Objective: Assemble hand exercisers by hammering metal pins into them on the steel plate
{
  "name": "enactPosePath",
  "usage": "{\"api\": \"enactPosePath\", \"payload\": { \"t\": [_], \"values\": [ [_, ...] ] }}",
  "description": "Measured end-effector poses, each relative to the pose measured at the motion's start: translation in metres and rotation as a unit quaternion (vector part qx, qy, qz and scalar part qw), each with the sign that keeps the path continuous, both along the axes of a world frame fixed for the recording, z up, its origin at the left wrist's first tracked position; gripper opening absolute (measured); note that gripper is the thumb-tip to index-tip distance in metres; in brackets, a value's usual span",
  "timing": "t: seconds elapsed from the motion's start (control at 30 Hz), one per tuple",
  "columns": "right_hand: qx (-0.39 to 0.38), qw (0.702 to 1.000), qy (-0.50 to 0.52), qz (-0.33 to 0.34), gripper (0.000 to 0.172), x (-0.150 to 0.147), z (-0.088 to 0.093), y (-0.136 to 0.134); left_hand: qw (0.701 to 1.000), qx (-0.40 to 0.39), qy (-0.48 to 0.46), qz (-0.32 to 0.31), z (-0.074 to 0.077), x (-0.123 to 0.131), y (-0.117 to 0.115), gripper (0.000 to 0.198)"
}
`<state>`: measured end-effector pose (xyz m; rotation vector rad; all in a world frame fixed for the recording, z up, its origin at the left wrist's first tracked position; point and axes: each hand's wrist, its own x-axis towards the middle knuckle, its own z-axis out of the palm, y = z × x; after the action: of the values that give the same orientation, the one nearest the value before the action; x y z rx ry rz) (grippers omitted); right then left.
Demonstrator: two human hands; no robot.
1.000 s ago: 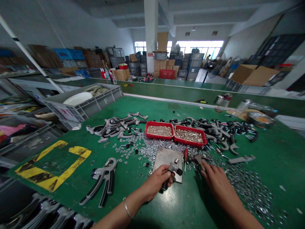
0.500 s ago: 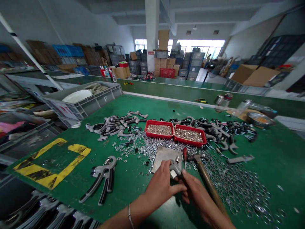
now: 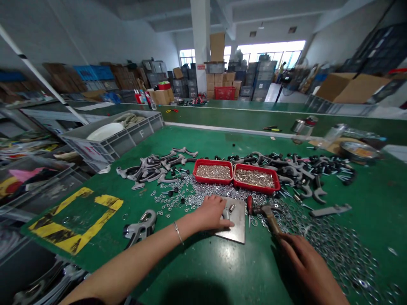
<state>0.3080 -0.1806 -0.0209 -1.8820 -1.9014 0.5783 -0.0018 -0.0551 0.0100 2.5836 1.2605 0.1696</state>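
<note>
A left hand (image 3: 211, 212) bears down in a narrow, cupped hold on a small grey metal fitting (image 3: 226, 214), a silver pin (image 3: 232, 208) standing from it, the piece set on a steel plate (image 3: 238, 231) at the front of a factory bench (image 3: 375, 203), as a right hand (image 3: 305, 271) closes around the wooden handle of a hammer (image 3: 267, 211), its head low and just right of the plate. A red-handled screwdriver (image 3: 249, 205) lies close against the plate's edge, and loose steel washers (image 3: 333, 250) spread across the green bench top on both sides. A blow landing off the pin could glance onto the left fingers, so near the fitting; a slackened hold could let the piece skid on the bare plate, and a low swing could clip the screwdriver or scatter washers. Beyond, two red trays (image 3: 235, 178) of small bright parts sit between heaps of grey-and-black grip frames (image 3: 149, 169), another frame (image 3: 140, 226) lying alone left of the plate, near a yellow tape outline (image 3: 76, 220) and a grey plastic crate (image 3: 111, 140)
</note>
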Motion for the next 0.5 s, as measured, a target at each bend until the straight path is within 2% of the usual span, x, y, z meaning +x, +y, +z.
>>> {"api": "enactPosePath", "payload": {
  "t": [0.07, 0.13, 0.2, 0.27, 0.33, 0.4, 0.5],
  "values": [
    [0.014, 0.998, -0.050, -0.039, 0.046, 0.010, -0.005, -0.013, 0.999, 0.040, 0.017, -0.003, 0.016, 0.014, 0.028, 0.048],
    [0.001, 0.996, -0.072, -0.048, 0.049, 0.012, -0.010, -0.021, 0.997, 0.072, 0.031, -0.006, 0.028, 0.038, 0.064, 0.027],
    [-0.020, 0.998, -0.058, -0.035, 0.046, 0.009, -0.014, -0.022, 0.996, 0.071, 0.041, -0.019, 0.032, 0.068, 0.099, 0.026],
    [-0.026, 0.998, -0.040, -0.028, 0.041, 0.005, -0.016, -0.018, 0.996, 0.059, 0.057, -0.024, 0.028, 0.096, 0.129, 0.024],
    [-0.028, 0.999, -0.025, -0.029, 0.039, 0.003, -0.018, -0.013, 0.996, 0.043, 0.073, -0.020, 0.019, 0.117, 0.149, 0.016],
    [-0.032, 0.999, -0.015, -0.033, 0.039, 0.005, -0.020, -0.010, 0.996, 0.028, 0.077, -0.016, 0.007, 0.128, 0.159, 0.012],
    [-0.036, 0.999, -0.005, -0.040, 0.041, 0.011, -0.023, -0.008, 0.999, 0.018, 0.039, -0.027, -0.008, 0.127, 0.161, 0.013]
  ]
}}
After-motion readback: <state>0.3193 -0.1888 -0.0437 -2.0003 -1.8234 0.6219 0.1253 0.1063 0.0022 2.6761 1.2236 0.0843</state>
